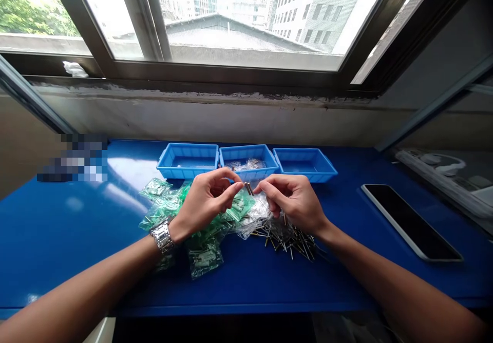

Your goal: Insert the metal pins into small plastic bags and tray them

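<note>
Blue tabletop [77,240] carries it all, and I read clock positions from the small metal pins [248,188] mid-view. At nine o'clock, thin green packets [156,186] look light, limp and slippery; I'd grip their edges. My left hand [204,194] has thumb and forefinger pinched on the pins, which I judge light, stiff and apt to roll; mid-length seems the surest hold. At twelve, the middle tray [265,170] holds more small pieces. My right hand [295,202] has its fingertips just beside the pins; I cannot tell whether they meet or grip anything. At four to five, loose metal rods [300,243] look rigid and tangled, best lifted singly. The phone [412,222] lies past three.
</note>
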`<state>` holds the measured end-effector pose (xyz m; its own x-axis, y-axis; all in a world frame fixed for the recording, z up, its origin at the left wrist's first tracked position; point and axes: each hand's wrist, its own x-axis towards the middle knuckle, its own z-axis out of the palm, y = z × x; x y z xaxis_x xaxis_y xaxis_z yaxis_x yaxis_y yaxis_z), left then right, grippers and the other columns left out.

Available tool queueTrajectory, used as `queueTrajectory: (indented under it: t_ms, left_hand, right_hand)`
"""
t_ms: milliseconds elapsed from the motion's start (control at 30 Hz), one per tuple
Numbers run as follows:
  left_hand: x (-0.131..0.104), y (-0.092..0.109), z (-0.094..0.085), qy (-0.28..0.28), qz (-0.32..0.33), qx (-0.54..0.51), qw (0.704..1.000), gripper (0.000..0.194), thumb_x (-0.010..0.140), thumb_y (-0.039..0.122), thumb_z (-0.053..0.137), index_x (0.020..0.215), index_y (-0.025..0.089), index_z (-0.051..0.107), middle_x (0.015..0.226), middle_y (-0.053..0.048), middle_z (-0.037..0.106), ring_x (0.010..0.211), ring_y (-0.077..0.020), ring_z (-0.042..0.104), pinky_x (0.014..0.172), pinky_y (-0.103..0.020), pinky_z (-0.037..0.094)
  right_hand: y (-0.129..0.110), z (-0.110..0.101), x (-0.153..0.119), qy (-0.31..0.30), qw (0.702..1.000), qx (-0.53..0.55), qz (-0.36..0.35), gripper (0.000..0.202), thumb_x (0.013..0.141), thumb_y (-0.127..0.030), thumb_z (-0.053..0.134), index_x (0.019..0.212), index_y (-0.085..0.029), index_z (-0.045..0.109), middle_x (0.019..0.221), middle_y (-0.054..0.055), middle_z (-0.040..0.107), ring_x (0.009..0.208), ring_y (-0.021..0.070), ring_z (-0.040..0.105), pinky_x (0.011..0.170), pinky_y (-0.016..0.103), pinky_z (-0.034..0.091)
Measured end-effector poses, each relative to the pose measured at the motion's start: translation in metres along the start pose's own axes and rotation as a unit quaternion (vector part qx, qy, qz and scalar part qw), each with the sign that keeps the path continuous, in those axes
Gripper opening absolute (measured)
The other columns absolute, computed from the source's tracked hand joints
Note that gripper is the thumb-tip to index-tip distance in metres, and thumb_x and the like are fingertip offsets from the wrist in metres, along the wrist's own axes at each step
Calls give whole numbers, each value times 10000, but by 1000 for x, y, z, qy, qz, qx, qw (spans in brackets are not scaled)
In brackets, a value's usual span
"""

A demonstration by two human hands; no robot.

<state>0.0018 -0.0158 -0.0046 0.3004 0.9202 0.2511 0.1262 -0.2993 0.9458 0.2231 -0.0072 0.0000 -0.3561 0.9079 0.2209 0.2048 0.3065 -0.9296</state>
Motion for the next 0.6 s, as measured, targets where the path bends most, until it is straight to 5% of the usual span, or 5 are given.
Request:
queueTrajectory:
  t_ms: [300, 433, 600]
  left_hand:
    - [0, -3, 0, 15, 13, 8, 1000, 181, 975, 342, 686, 965, 161, 687, 569, 19, 625, 450, -78, 553, 408, -166, 466]
    - [0, -6, 0, 24, 37, 17, 999, 150, 967, 309, 701, 1027, 174, 673, 819, -46, 748, 614, -127, 715, 441, -171, 537]
    - [1, -7, 0, 57, 69, 33, 995, 177, 954, 267, 707, 1111, 198, 664, 1158, -87, 730, 865, -176, 760, 588, -228, 654]
  right_hand:
    - [3, 1, 1, 13, 1000, 8, -7, 273, 967, -418, 685, 1027, -193, 828, 557, -7, 675, 391, 100, 583, 395, 231, 473]
    - [4, 1, 0, 31, 999, 19, -19, 283, 942, -381, 722, 1144, -203, 807, 878, 79, 812, 543, 157, 725, 442, 264, 557]
    - [3, 2, -1, 40, 998, -20, -47, 345, 956, -314, 692, 1295, -269, 738, 1237, 92, 767, 849, 247, 805, 518, 303, 619]
